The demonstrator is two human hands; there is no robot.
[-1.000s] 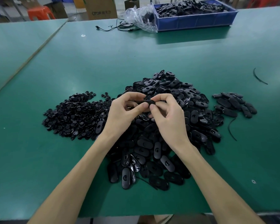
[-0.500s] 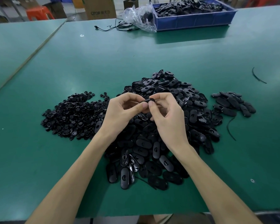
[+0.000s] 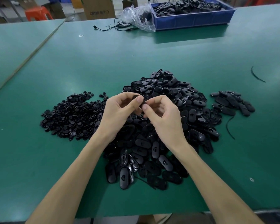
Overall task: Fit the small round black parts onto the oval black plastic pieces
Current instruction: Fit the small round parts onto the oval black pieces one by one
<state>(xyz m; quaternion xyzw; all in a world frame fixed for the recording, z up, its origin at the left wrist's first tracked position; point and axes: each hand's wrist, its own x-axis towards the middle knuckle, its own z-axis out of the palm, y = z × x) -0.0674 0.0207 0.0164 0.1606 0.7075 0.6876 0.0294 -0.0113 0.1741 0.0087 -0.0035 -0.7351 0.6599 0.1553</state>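
A big heap of oval black plastic pieces (image 3: 166, 120) lies mid-table. Left of it sits a pile of small round black parts (image 3: 71, 115). Above the heap my left hand (image 3: 118, 113) and my right hand (image 3: 163, 117) meet. Their thumbs and forefingers pinch one black piece (image 3: 142, 103) between them, mostly hidden by the fingertips. I cannot tell whether a round part sits on it. A small separate group of oval pieces (image 3: 231, 102) lies to the right.
A blue bin (image 3: 192, 18) full of black parts stands at the back right, with a crumpled clear plastic bag (image 3: 139, 16) and a black cable (image 3: 110, 27) beside it. Black strips (image 3: 229, 128) lie right of the heap. A cardboard box (image 3: 98, 8) stands behind the green table (image 3: 103, 62).
Both hands have stayed above the heap, working the held piece. The fingertips have shifted slightly, and the piece is turned more edge-on and more covered.
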